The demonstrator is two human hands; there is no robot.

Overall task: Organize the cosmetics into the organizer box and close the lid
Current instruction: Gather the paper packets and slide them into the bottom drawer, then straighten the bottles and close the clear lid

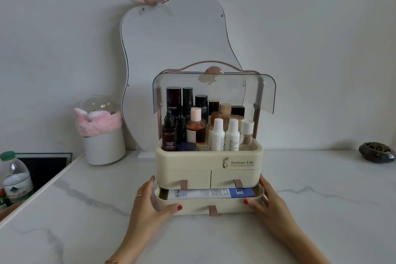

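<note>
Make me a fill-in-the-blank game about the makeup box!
1. The clear lid of the box is ___.
2. The bottom drawer holds a blue and white ___.
3. Both hands, left hand and right hand, touch the bottom ___.
4. A pink toy ___ sits on top of the mirror.

Missing words: open; tube; drawer; rabbit

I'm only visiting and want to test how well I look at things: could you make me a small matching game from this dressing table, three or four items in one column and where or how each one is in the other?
Things
1. clear lid
2. bottom drawer
3. blue and white tube
4. water bottle

Places or states
A. lying flat inside the drawer
B. at the far left edge of the view
C. swung up, open
D. pulled partly out, with the left hand and the right hand on its ends

Pairs: 1-C, 2-D, 3-A, 4-B
</note>
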